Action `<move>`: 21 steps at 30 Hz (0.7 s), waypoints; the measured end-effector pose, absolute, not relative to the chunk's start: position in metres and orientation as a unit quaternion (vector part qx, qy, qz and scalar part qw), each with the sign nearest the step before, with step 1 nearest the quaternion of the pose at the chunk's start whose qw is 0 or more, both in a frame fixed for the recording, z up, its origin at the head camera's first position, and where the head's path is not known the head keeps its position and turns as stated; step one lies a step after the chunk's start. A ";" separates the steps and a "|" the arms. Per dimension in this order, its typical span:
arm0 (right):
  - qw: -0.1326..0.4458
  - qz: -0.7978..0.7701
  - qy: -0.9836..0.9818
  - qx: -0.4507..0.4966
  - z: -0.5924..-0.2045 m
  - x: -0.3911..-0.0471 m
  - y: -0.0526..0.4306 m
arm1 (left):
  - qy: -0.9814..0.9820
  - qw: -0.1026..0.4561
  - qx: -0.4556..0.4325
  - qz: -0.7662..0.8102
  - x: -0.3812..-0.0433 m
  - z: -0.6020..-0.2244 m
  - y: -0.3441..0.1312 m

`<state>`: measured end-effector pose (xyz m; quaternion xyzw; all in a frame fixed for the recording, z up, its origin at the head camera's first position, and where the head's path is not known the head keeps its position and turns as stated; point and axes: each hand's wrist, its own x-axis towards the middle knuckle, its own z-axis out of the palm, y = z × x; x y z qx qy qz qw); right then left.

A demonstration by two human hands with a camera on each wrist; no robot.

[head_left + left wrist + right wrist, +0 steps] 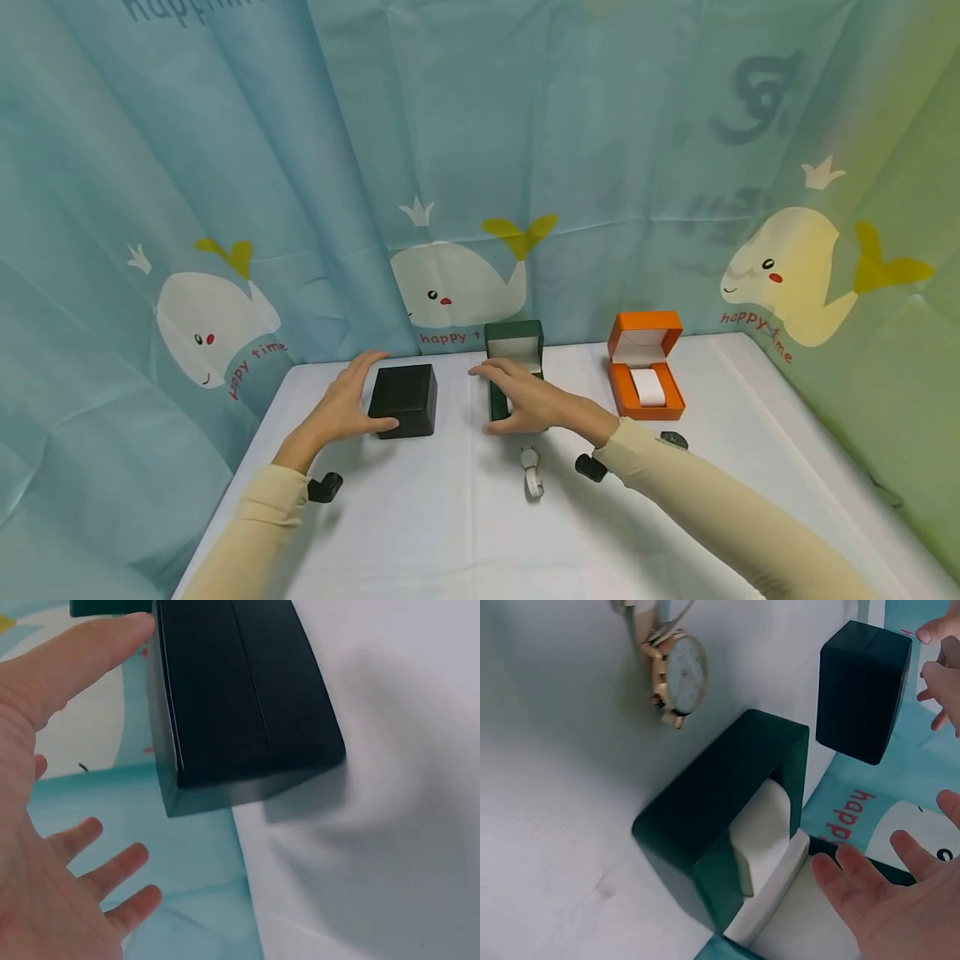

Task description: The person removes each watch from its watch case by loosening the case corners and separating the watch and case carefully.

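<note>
A closed black box (403, 390) stands at the left of the table. My left hand (341, 407) is beside it with fingers spread, and in the left wrist view the thumb (97, 656) lies right at the box's upper edge. My right hand (531, 400) reaches over an open green watch box (514, 330), fingers apart and holding nothing. In the right wrist view the green box's white cushion (763, 829) shows inside; from the head it is mostly hidden by the hand. A watch with a pale strap and rose-gold case (681, 675) lies in front of the green box.
To the right stands an open orange watch box (647, 412) with a white cushion. A dark watch (674, 439) lies in front of it, partly behind the right sleeve. A whale-print curtain (465, 167) hangs behind the white-covered table (420, 517).
</note>
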<state>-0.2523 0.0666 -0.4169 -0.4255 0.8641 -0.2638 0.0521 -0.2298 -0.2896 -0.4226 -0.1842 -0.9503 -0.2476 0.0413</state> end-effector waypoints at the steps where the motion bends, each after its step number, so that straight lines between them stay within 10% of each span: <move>1: 0.053 -0.262 0.864 -0.427 -0.417 -0.253 0.064 | -0.950 0.039 -0.182 -0.251 -0.230 -0.423 -0.291; 21: 0.066 -0.254 0.858 -0.442 -0.422 -0.278 0.011 | -0.949 -0.001 -0.139 -0.284 -0.235 -0.441 -0.304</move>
